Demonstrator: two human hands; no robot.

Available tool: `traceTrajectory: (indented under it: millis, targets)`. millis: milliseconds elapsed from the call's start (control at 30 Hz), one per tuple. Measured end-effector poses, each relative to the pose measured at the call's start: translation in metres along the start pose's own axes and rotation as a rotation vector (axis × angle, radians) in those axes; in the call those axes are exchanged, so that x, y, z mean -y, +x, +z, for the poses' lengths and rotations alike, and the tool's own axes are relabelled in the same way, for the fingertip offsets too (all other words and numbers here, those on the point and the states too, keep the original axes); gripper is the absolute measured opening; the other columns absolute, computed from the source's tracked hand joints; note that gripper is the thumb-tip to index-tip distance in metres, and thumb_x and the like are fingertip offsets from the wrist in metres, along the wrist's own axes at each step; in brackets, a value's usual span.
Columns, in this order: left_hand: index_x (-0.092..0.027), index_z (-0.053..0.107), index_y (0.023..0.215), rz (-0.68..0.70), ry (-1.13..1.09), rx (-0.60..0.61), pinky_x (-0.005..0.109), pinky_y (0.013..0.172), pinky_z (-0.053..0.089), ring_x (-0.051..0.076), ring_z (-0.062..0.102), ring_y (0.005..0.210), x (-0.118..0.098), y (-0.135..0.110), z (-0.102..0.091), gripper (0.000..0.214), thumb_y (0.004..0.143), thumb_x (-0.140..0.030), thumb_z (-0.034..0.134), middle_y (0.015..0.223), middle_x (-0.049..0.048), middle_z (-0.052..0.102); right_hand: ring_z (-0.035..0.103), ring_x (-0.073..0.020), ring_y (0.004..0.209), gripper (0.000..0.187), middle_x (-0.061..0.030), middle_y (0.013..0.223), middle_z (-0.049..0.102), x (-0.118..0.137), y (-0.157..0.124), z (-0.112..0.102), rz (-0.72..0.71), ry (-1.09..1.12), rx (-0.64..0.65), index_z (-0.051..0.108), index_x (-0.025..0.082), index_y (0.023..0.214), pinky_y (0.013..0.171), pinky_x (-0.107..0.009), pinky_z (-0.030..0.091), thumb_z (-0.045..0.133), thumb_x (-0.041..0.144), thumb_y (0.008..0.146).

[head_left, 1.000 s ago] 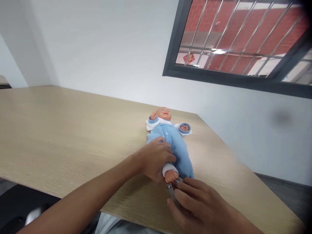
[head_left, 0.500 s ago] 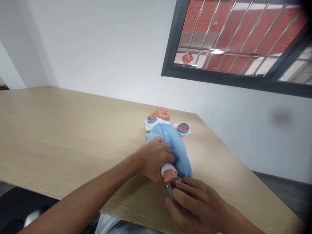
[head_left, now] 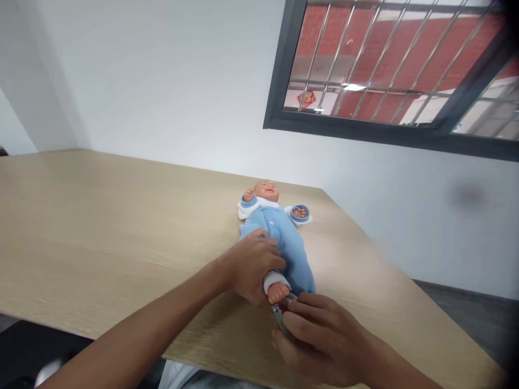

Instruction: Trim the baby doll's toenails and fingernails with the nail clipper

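A baby doll (head_left: 276, 229) in a blue suit with white collar and cuffs lies on its back on a light wood-grain table (head_left: 121, 232). My left hand (head_left: 253, 265) is closed around the doll's white-cuffed leg, with the bare plastic foot (head_left: 279, 293) sticking out beyond it. My right hand (head_left: 320, 337) pinches a metal nail clipper (head_left: 279, 317) just below that foot. The fingers hide most of the clipper, and its jaws are hard to make out.
A barred window (head_left: 365, 70) in a dark frame, with a red brick wall beyond it, is set in the white wall at the upper right. The table's far corner is behind the doll. Dark floor shows past the table's right edge.
The whole view has drifted slightly left and the window sits lower in the frame. Both hands keep their hold, and the doll stays in place on the table.
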State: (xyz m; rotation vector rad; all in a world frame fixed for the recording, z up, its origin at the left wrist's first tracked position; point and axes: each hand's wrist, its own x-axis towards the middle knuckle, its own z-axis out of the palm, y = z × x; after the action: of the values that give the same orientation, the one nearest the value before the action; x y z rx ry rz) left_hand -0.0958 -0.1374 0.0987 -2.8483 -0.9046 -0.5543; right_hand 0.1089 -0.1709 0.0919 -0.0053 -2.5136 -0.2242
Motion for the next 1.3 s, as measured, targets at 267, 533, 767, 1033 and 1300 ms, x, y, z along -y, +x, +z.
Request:
traceTrajectory:
  millis: [267,533,767,1033,1300]
  targets:
    - [-0.020,0.051,0.068,-0.122,0.046,-0.033,0.038,0.072,0.037,0.022,0.055,0.069,-0.003,0.012,0.012,0.044,0.053,-0.057,0.069,0.069,0.0027,0.061,0.059,-0.0113,0.058,0.012,0.0025,0.063,0.058,-0.013,-0.010,-0.007,0.132,0.106,-0.312,0.055,0.017,0.089,0.060,-0.026,0.047,0.055,0.027,0.094]
    - [-0.019,0.051,0.063,-0.287,0.126,-0.045,0.039,0.073,0.040,0.025,0.058,0.069,0.001,0.008,0.009,0.039,0.058,-0.055,0.066,0.066,0.0059,0.061,0.043,-0.0065,0.045,0.016,0.0061,0.065,0.053,-0.034,-0.013,-0.013,0.464,0.390,-0.364,0.052,0.019,0.098,0.044,-0.019,0.037,0.063,0.021,0.086]
    - [-0.019,0.056,0.068,-0.372,0.168,0.020,0.042,0.082,0.037,0.026,0.060,0.080,0.013,-0.003,-0.002,0.032,0.069,-0.050,0.063,0.075,0.0050,0.067,0.055,-0.0120,0.059,0.030,-0.0002,0.071,0.062,-0.028,-0.011,-0.018,0.581,0.654,0.241,0.061,0.017,0.084,0.055,-0.022,0.041,0.070,0.045,0.079]
    - [-0.020,0.058,0.077,-0.291,0.089,0.129,0.040,0.081,0.034,0.024,0.056,0.083,0.014,-0.010,-0.015,0.030,0.065,-0.045,0.069,0.081,0.0034,0.064,0.065,-0.0248,0.092,0.059,-0.0079,0.103,0.070,-0.026,-0.015,-0.018,0.646,0.648,0.409,0.061,0.018,0.123,0.084,-0.036,0.047,0.072,0.054,0.077]
    - [-0.019,0.058,0.068,-0.272,0.063,0.192,0.038,0.083,0.034,0.022,0.053,0.080,0.014,-0.012,-0.011,0.033,0.056,-0.045,0.075,0.076,0.0020,0.060,0.063,-0.0265,0.095,0.047,-0.0076,0.105,0.068,-0.023,-0.013,-0.020,0.586,0.579,0.534,0.060,0.019,0.114,0.085,-0.037,0.046,0.072,0.046,0.077]
